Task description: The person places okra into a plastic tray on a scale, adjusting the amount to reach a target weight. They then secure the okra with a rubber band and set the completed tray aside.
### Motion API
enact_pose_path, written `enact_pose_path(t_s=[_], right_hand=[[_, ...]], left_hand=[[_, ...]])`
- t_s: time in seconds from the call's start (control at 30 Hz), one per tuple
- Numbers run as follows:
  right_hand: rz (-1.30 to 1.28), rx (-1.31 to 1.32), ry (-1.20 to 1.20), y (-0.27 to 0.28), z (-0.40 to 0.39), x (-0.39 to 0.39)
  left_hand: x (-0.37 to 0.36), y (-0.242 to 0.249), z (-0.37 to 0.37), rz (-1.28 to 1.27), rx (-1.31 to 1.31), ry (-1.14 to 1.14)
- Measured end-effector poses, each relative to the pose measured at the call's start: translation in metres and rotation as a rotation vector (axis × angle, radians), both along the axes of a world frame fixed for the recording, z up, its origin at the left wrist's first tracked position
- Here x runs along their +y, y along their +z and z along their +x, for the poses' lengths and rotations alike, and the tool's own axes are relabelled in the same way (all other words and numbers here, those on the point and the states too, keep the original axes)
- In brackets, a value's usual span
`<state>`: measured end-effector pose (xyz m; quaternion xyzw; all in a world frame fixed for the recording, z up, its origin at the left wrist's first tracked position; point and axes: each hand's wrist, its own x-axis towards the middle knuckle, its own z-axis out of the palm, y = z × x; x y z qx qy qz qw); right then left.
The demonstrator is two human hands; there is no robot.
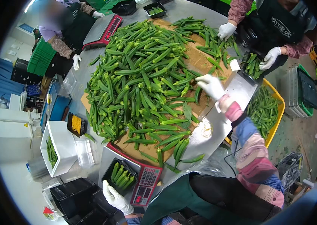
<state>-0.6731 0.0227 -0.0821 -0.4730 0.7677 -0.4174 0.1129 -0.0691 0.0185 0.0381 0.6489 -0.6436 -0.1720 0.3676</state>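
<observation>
A large heap of okra (139, 75) lies on brown cardboard (199, 56) on the metal table. My right hand (211, 86), in a white glove, is over the heap's right edge; its motion-blurred fingers leave it unclear whether it holds anything. Below the heap stands a red scale (149, 182) with a black tray (131, 168) of okra on its platform. My left hand (115, 197), also gloved in white, is at the tray's lower left edge, its fingers close together; what lies between them is hidden.
A white box (68, 150) and a black tray of yellow bands (77, 124) stand left. Black trays (74, 197) are stacked lower left. Two co-workers in gloves work at the far side, near another red scale (108, 32). A yellow crate (278, 97) of okra stands right.
</observation>
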Motion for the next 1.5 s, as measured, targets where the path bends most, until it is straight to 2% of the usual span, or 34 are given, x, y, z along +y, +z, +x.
enact_pose_path(t_s=[0.03,0.07,0.17,0.23,0.37,0.57,0.77,0.8,0.9,0.93,1.0,1.07,1.13,1.17,1.3,1.33,1.43,1.5], right_hand=[[-0.013,-0.010,-0.007,-0.010,0.021,-0.015],[0.085,-0.156,-0.002,-0.014,0.035,-0.027],[0.123,-0.002,-0.078,-0.028,0.052,-0.051],[0.122,0.000,-0.088,-0.027,0.047,-0.054],[0.061,0.053,-0.100,-0.021,0.032,-0.045],[0.183,-0.036,-0.111,-0.016,0.034,-0.048],[0.095,-0.014,-0.192,-0.031,0.051,-0.054],[0.075,-0.062,-0.179,-0.030,0.054,-0.052],[0.063,0.104,-0.137,-0.047,0.048,-0.051],[0.139,0.053,-0.094,-0.041,0.047,-0.051],[0.080,0.064,-0.024,-0.047,0.042,-0.051],[-0.005,0.011,-0.027,-0.042,0.040,-0.048],[-0.185,-0.348,-0.090,-0.028,0.042,-0.048],[-0.228,-0.389,-0.096,-0.015,0.041,-0.048],[-0.412,-0.927,-0.140,0.019,0.038,-0.047],[-0.331,-0.835,-0.124,0.035,0.037,-0.044],[-0.435,-1.039,-0.178,0.041,0.045,-0.044],[-0.415,-0.980,-0.208,0.046,0.049,-0.044]], left_hand=[[0.001,0.002,0.001,0.000,0.007,0.005],[0.002,0.003,0.004,-0.001,-0.001,0.005],[0.005,0.004,0.018,0.004,0.018,0.021],[0.008,0.002,0.024,0.017,0.092,0.059],[0.012,-0.002,0.025,0.025,0.067,0.058],[0.002,0.004,0.006,-0.035,-0.006,0.016],[0.005,-0.001,0.018,-0.021,0.041,0.063],[0.005,-0.002,0.019,-0.022,0.038,0.064],[0.009,0.000,0.018,-0.024,0.033,0.068],[0.007,0.000,0.015,-0.038,0.036,0.072],[0.008,-0.002,0.020,-0.069,0.047,0.070],[0.008,0.001,0.015,-0.087,0.075,0.094],[0.009,-0.005,0.024,-0.087,0.059,0.097],[0.010,-0.008,0.028,-0.081,0.049,0.097],[0.007,-0.003,0.019,-0.099,0.108,0.103],[0.007,0.004,0.013,-0.096,0.064,0.106],[0.007,0.021,-0.001,-0.094,-0.010,0.122],[0.007,0.022,-0.001,-0.105,-0.070,0.115]])
